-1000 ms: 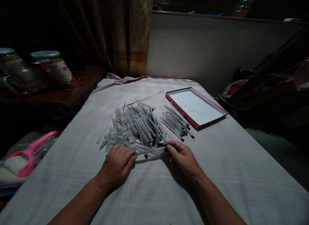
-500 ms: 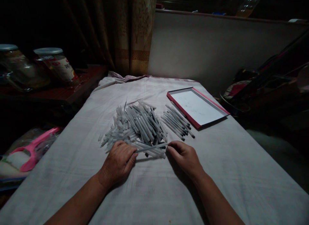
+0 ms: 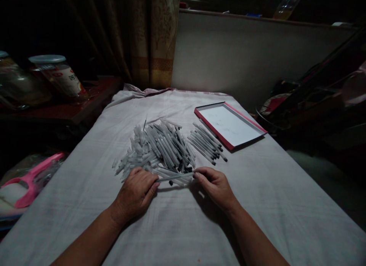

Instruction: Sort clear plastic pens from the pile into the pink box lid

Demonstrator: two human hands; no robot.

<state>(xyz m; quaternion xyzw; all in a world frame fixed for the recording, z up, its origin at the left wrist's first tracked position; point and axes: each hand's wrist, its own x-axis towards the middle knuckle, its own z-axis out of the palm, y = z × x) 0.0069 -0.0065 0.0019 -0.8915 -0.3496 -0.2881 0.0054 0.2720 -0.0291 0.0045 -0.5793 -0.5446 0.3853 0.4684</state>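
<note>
My left hand [image 3: 136, 191] is closed around the left end of a slim, translucent pen [image 3: 175, 177]. The pen's other end is pinched between the thumb and fingers of my right hand [image 3: 215, 186], so it spans the gap nearly level. Just behind it lies a heap of clear pen barrels [image 3: 164, 144], several with black ends. A small black cap [image 3: 170, 183] rests below the held pen. To the right of the heap, pens with black tips [image 3: 206, 143] lie side by side in a loose row.
A shallow red-edged box lid [image 3: 213, 129] with a white inside sits beyond the row. A pale cloth [image 3: 171, 235] covers the table. Jars [image 3: 61, 77] stand on a dark red surface at the left, above a pink-handled item [image 3: 30, 182]. A curtain [image 3: 154, 41] hangs behind.
The whole scene has shifted a little left in view. The pen lies slightly flatter, its right end a touch lower. Both hands keep hold of it.
</note>
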